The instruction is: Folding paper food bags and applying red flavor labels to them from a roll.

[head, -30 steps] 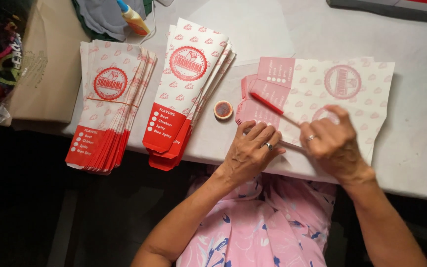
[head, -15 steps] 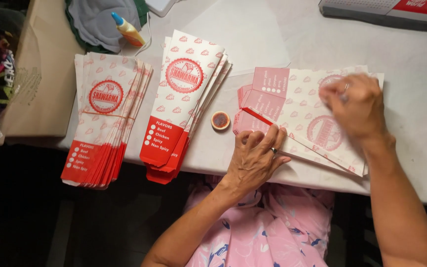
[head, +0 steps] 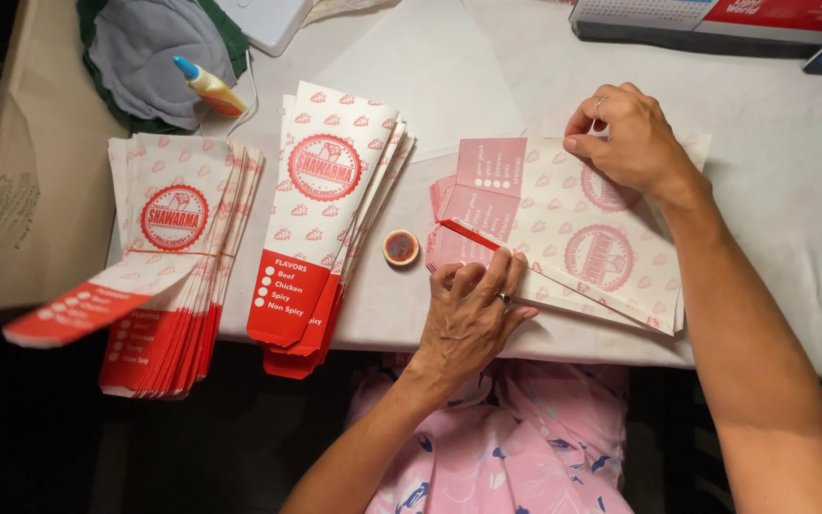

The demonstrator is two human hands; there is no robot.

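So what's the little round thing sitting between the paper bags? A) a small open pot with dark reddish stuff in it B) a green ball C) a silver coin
A: the small round pot sits on the table between the middle bag stack and the flat bags, its dark reddish inside showing.

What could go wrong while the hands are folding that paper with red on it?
1. The left hand presses the fold of the flat paper sheet while the right hand holds its far edge; if either slips, the crease may come out crooked.
2. The small round glue pot sits open right beside the fold, so a sleeve or sheet might smear it.
3. The banded stack of finished bags hangs over the table edge and might slide off.
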